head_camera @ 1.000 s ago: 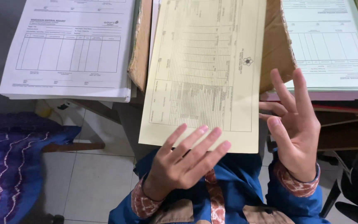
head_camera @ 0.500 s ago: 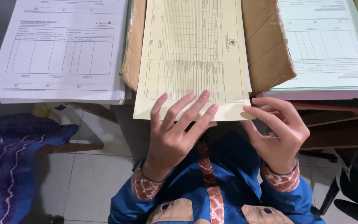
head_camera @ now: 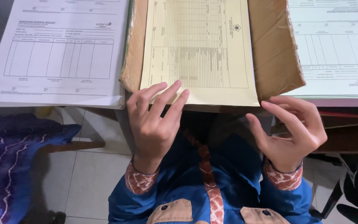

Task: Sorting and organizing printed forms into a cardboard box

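The yellow sheet (head_camera: 199, 49) is pinned only lightly by the fingertips of the left hand (head_camera: 154, 120), laid flat and spread on its near edge — no closed grip is made — while the right hand (head_camera: 291, 130) is held open and empty just off the lower right corner. The sheet lies on a brown carton (head_camera: 272, 49), its near edge overhanging toward the lap, so it could be slid off if the pressure is eased. The white stack (head_camera: 59, 54) also overhangs the bench edge and might be knocked down.
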